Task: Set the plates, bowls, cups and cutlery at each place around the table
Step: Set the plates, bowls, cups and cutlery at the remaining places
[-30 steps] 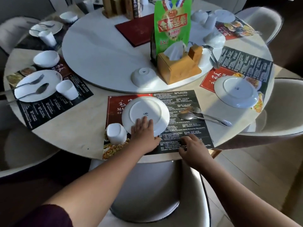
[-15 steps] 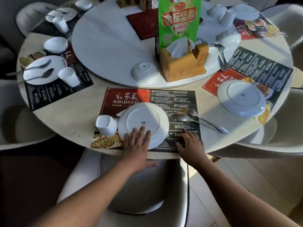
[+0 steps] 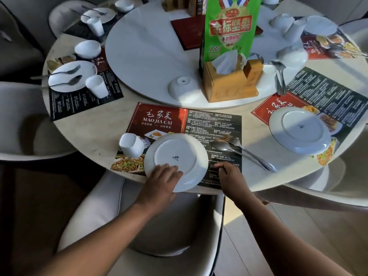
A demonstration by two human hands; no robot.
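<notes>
An upside-down white plate (image 3: 175,156) lies on the red-and-black placemat (image 3: 163,120) at the near place, its near rim hanging over the table edge. My left hand (image 3: 161,182) grips that near rim, fingers on top. My right hand (image 3: 229,176) presses curled fingers onto the mat's near right part. An upturned white cup (image 3: 130,145) stands left of the plate. A spoon (image 3: 219,145) and a fork (image 3: 235,140) lie to its right. An upturned bowl (image 3: 182,87) sits on the turntable (image 3: 143,52).
The turntable also holds a wooden tissue box (image 3: 229,84), a green bag (image 3: 231,32), loose cutlery (image 3: 279,78) and more cups and bowls. Another upside-down plate (image 3: 298,130) lies at the right place. The left place (image 3: 71,75) has plate, cutlery, cup, bowl. A chair (image 3: 95,216) stands below me.
My left hand has drawn the plate toward me until its rim overhangs the table edge. The cup now stands further from me than before. My right hand stays on the mat.
</notes>
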